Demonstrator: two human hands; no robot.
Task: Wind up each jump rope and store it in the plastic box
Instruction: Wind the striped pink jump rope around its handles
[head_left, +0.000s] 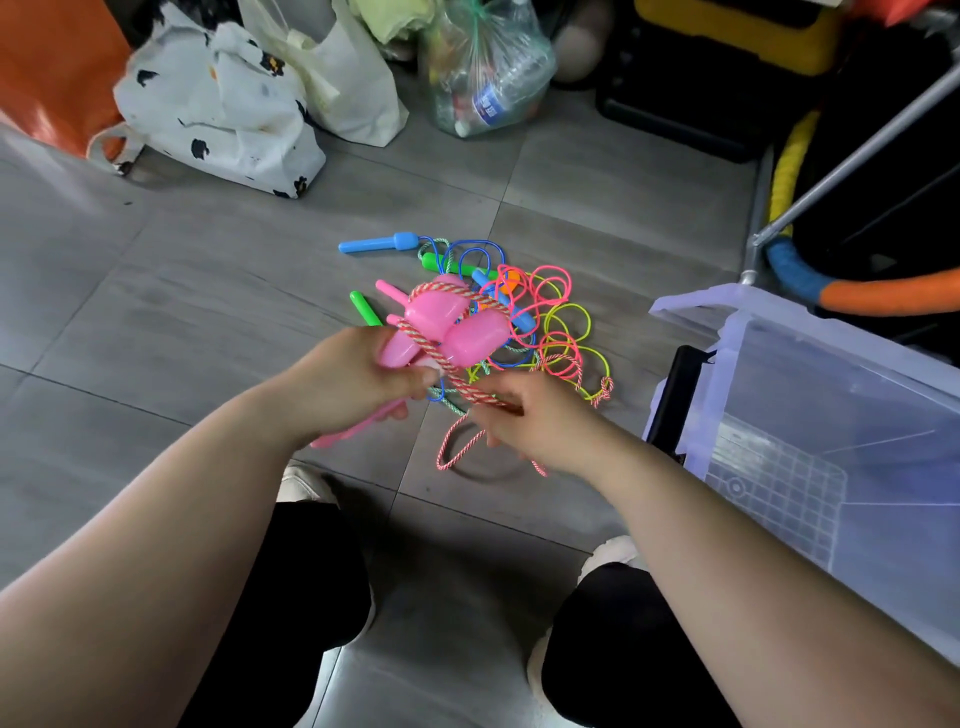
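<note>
Surface: a grey tiled floor (156, 312) is spreading beneath both hands.
Room edge: a white bag with black patches (218, 114) and a clear plastic bag of bottles (483, 67) are standing well beyond the fingertips.
Plastic box: the clear plastic box (857, 405) is sitting on the floor, open-topped, to the right of the right hand and apart from it.
Loose ropes: a tangled pile of jump ropes (556, 327) in pink, yellow, blue and green is lying on the floor just beyond the fingers, with a blue handle (374, 243) at its far left.
Held rope: two pink handles (452, 322) are sticking up past the left fingertips, and a red-and-white striped cord (457, 371) is looping over them and running down to the right fingers, its slack trailing below the right hand.
Left hand: the left hand (353, 374) is being held above the floor, back upward, its fingers curling tightly around the pink handles.
Right hand: the right hand (535, 421) is being held just beside the left, fingers closing in a pinch on the striped cord.
</note>
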